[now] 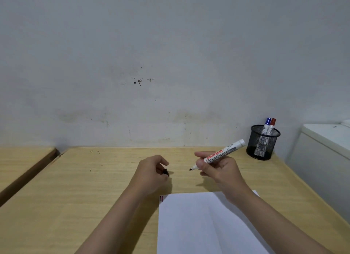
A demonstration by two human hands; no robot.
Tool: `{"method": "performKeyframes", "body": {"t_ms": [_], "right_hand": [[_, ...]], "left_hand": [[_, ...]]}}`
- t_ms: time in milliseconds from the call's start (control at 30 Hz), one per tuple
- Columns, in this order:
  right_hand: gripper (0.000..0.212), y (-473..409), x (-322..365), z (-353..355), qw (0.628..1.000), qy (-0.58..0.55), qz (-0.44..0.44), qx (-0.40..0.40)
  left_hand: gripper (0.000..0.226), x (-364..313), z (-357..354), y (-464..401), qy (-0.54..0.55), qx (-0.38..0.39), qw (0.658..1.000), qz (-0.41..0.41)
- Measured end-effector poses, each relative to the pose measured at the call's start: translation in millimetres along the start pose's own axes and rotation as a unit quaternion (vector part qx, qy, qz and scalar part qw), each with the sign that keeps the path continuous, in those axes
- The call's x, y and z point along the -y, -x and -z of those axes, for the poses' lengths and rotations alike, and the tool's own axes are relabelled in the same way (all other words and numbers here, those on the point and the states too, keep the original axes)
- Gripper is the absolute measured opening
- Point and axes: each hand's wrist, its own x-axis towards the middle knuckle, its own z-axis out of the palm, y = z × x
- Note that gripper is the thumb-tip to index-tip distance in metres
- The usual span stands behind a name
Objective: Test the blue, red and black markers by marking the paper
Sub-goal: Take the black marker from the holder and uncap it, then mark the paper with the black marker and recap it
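My right hand [219, 168] grips the uncapped black marker [221, 155], a white barrel with its black tip pointing left, held above the wooden table [94, 187] beyond the paper. My left hand [151, 173] is closed around the marker's black cap [166, 172], a little left of the tip. The white paper [198, 225] lies near the front edge, with small red and dark marks at its top left corner [161, 198]. The blue marker [267, 125] and red marker [272, 125] stand capped in a black mesh cup [262, 145] at the back right.
A grey-white wall rises right behind the table. A white cabinet or appliance [325, 145] stands along the table's right side. A second wooden surface [22, 162] sits to the left, across a dark gap.
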Motion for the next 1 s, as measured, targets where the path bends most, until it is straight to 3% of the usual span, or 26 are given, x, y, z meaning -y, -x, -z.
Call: {"method": "performKeyframes", "body": {"t_ms": [200, 500, 633, 833, 1000], "right_hand": [[0.028, 4.4, -5.4, 2.5, 1.0, -0.003, -0.015, 0.002], [0.03, 12.5, -17.9, -3.2, 0.999, -0.014, -0.04, 0.006], [0.013, 15.9, -20.9, -12.2, 0.998, -0.02, -0.062, -0.005], [0.026, 10.8, -20.1, -42.5, 0.994, -0.008, -0.107, -0.011], [0.03, 13.9, -35.4, -70.3, 0.989, 0.021, -0.132, -0.063]], "left_hand": [[0.012, -4.6, -11.2, -11.7, -0.065, 0.062, 0.996, 0.018], [0.028, 16.5, -0.3, -5.5, 0.069, 0.062, 0.993, 0.074], [0.016, 21.5, 15.2, 16.9, 0.064, 0.057, 0.995, 0.055], [0.029, 29.9, 20.3, 50.7, 0.023, 0.082, 0.996, -0.005], [0.04, 36.3, 17.2, 51.3, -0.013, 0.069, 0.996, -0.051]]}}
